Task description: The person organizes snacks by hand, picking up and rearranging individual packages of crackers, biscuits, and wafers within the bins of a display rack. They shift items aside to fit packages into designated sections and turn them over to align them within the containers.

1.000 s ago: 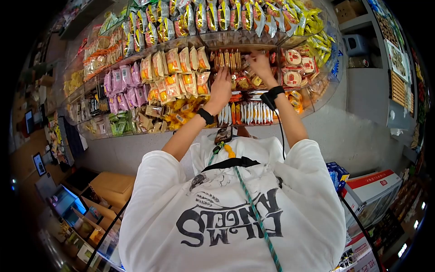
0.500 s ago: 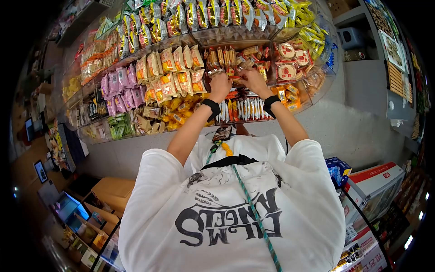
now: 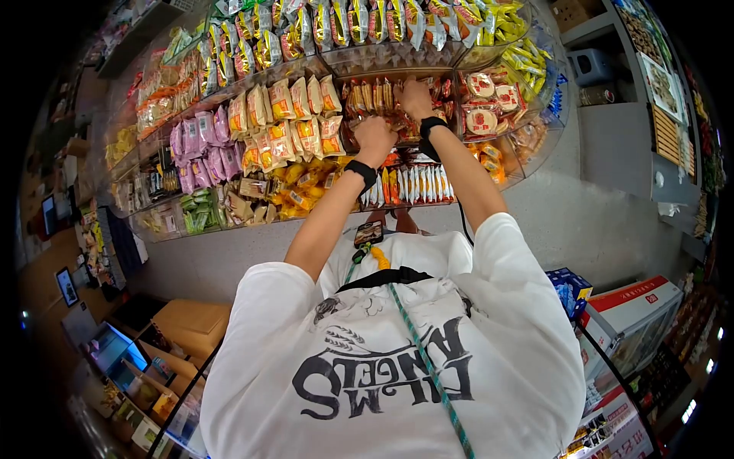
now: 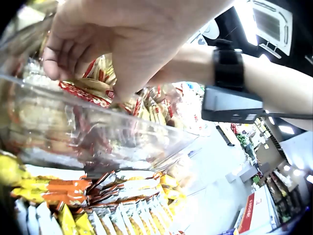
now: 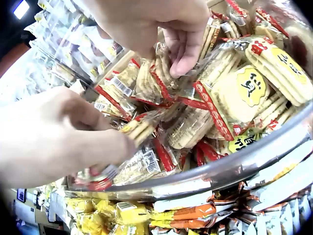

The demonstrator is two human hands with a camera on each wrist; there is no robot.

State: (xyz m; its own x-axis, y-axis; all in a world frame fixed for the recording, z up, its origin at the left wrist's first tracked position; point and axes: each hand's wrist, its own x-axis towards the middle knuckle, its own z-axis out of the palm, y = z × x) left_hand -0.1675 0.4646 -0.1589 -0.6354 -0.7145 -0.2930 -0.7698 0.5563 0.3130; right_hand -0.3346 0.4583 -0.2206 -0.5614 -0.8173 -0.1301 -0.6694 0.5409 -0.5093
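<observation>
In the head view, both hands are in a bin of clear, red-edged cracker packets. The left hand (image 3: 375, 136) is at the bin's front; in the right wrist view its thumb and fingers pinch a small cracker packet (image 5: 139, 128). The left wrist view shows this left hand (image 4: 107, 44) with curled fingers at a red-edged packet (image 4: 88, 93). Farther back, the right hand (image 3: 415, 98) reaches down among the packets. From the right wrist, the right hand's (image 5: 161, 24) thumb and fingers close round an upright cracker packet (image 5: 161, 73). Larger packets (image 5: 244, 93) lie beside it.
Cream-coloured packets (image 3: 283, 141) fill the bin on the left, and round-cracker packets (image 3: 482, 121) the one on the right. A clear plastic wall (image 4: 146, 125) edges the bin. Thin white packets (image 3: 417, 185) stand in front; silver-yellow packets (image 3: 359, 23) line the back row.
The hands were close together at the bin's front half a second ago. Since then the right hand has moved back and slightly left, while the left hand has shifted slightly right and back.
</observation>
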